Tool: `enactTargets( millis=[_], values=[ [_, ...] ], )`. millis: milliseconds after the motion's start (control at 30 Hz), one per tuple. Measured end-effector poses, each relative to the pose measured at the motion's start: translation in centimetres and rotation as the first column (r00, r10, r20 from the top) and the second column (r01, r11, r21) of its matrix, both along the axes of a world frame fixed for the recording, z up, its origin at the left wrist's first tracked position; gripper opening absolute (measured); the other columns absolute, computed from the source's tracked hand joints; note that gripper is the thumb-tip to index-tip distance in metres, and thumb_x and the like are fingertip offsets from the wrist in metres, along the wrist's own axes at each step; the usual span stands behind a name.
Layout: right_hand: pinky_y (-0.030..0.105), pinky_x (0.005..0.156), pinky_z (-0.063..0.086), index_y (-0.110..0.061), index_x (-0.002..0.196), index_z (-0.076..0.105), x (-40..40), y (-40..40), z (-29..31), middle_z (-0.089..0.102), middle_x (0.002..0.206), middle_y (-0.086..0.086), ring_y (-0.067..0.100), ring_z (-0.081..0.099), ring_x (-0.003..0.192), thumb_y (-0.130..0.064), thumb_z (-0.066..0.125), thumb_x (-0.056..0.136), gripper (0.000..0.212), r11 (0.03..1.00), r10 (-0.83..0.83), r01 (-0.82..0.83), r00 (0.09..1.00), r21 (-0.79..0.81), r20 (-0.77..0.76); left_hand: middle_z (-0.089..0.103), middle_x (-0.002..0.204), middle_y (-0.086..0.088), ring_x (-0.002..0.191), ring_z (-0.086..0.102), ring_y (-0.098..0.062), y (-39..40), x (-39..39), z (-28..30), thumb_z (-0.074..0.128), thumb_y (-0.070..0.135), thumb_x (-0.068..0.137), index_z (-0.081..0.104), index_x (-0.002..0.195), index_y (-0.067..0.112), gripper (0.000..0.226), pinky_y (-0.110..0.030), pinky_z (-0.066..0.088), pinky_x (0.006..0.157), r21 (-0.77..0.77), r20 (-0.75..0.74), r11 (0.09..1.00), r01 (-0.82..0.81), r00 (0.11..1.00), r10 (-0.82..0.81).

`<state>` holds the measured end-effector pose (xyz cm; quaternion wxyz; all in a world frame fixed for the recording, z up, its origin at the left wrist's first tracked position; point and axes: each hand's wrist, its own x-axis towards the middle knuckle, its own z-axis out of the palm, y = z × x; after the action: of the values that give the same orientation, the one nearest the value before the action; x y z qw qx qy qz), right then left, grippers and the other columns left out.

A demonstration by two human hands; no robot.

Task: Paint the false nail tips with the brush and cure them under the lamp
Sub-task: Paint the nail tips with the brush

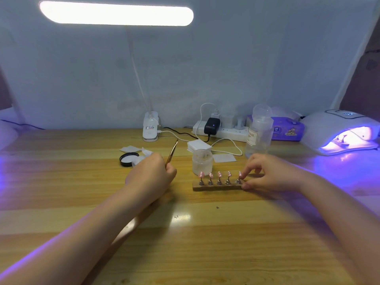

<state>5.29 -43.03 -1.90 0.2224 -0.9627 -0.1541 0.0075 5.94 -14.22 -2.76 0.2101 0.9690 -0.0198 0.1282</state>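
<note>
Left hand (151,173) grips brush (171,153); right hand (267,172) pinches right end of nail-tip holder strip (216,187), pink tips (219,174) upright.

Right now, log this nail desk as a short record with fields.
left hand: grips the brush, handle pointing up and away
right hand: fingers pinch the rightmost nail tip, thumb at the end of the holder strip
nail tips: five pink ones on stands in a row
jar: open, just behind the strip; black lid lies to the left
curing lamp: lit purple at far right, another stand inside
table: wood
</note>
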Motion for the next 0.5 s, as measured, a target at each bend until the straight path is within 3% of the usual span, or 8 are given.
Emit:
enactTargets(
  millis=[67,167,267,333,400,500],
  values=[
    [0.027,0.089,0.047,-0.047,0.081,0.064,0.0,-0.4,0.1,0.056,0.102,-0.01,0.008,0.056,0.095,-0.029,0.08,0.074,0.025,1.0,0.009,-0.008,0.999,0.017,-0.049,0.062,0.079,0.001,0.074,0.059,-0.016,0.1,0.0,0.0,0.051,0.026,0.096,0.05,0.099,0.017,0.01,-0.032,0.046,0.063,-0.159,0.045,0.982,0.1,0.995,-0.094],
    [0.025,0.097,0.043,-0.046,0.095,0.065,0.1,-0.9,-0.2,0.055,0.106,-0.016,0.003,0.054,0.104,-0.022,0.076,0.075,0.034,0.998,0.021,-0.014,0.995,0.061,-0.099,0.067,0.078,0.004,0.071,0.062,-0.005,0.2,0.3,0.0,0.052,0.02,0.099,0.048,0.117,0.031,0.022,-0.018,0.045,0.06,-0.339,0.159,0.899,0.279,0.958,-0.237],
    [0.027,0.1,0.04,-0.046,0.096,0.064,0.1,-1.0,-0.9,0.055,0.108,-0.016,0.006,0.049,0.111,-0.033,0.08,0.071,0.033,0.999,0.031,-0.03,0.999,0.033,-0.037,0.069,0.076,0.001,0.063,0.061,-0.001,0.6,0.7,0.6,0.044,0.009,0.1,0.063,0.1,0.031,0.03,-0.014,0.044,0.055,-0.537,0.19,0.76,0.365,0.931,-0.313],
    [0.03,0.101,0.039,-0.045,0.089,0.064,0.0,-0.7,-1.3,0.057,0.107,-0.013,0.01,0.049,0.111,-0.037,0.083,0.07,0.028,0.997,0.028,-0.03,0.999,0.073,0.026,0.072,0.078,-0.004,0.065,0.063,-0.009,0.9,0.6,1.1,0.04,-0.005,0.093,0.069,0.093,0.027,0.043,-0.018,0.048,0.056,-0.699,0.222,0.581,0.416,0.899,-0.377],
    [0.029,0.102,0.037,-0.044,0.083,0.064,0.0,-0.4,-1.7,0.06,0.106,-0.009,0.009,0.05,0.109,-0.034,0.083,0.07,0.026,0.991,0.03,-0.041,0.996,0.127,0.084,0.073,0.078,-0.003,0.069,0.067,-0.015,1.1,0.7,1.4,0.045,-0.01,0.09,0.066,0.096,0.023,0.039,-0.02,0.052,0.06,-0.743,0.272,0.483,0.463,0.868,-0.415],
    [0.007,0.096,0.03,-0.04,0.079,0.064,-0.1,-0.2,-2.2,0.062,0.108,-0.005,-0.006,0.048,0.105,-0.028,0.085,0.069,0.026,0.985,0.021,-0.043,0.991,0.166,0.134,0.069,0.072,0.005,0.065,0.067,-0.014,0.8,1.0,1.6,0.07,0.018,0.086,0.056,0.099,0.023,0.02,-0.02,0.052,0.058,-0.745,0.279,0.472,0.471,0.863,-0.42]
  ],
)
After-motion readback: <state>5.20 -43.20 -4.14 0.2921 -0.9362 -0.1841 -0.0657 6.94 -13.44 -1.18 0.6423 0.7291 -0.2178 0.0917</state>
